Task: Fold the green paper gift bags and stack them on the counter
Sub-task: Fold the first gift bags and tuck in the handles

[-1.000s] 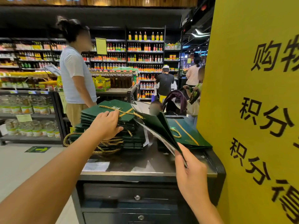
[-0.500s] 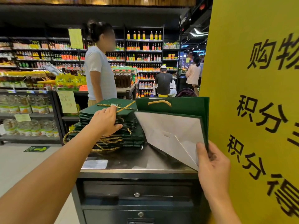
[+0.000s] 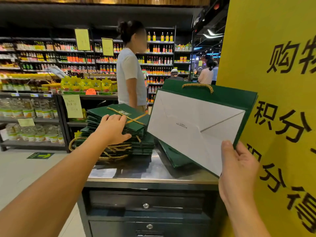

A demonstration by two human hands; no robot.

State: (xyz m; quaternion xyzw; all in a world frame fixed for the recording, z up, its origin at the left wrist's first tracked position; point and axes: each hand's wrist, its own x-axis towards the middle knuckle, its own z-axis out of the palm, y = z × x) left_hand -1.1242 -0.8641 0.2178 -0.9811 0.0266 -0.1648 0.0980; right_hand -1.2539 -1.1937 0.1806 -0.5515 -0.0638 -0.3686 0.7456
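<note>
A tall stack of folded green paper gift bags [image 3: 136,132] with gold rope handles sits on the steel counter [image 3: 147,170]. My left hand [image 3: 111,129] rests on the stack's near corner, fingers spread over the top bag. My right hand [image 3: 239,165] pinches the lower right corner of one flat green gift bag [image 3: 196,124], held up on edge above the counter, its white folded bottom facing me and its gold handle at the top. Another green bag [image 3: 172,154] lies flat on the counter under the raised one.
A large yellow sign [image 3: 277,82] with black characters stands close on the right. A person in a white shirt [image 3: 130,79] stands just behind the counter. Store shelves [image 3: 51,65] of bottles fill the background. Two locked drawers [image 3: 146,206] front the counter below.
My right hand has swung the held bag up from edge-on to upright, white bottom toward me. The person in white has walked to the right behind the stack. My left hand stayed on the stack.
</note>
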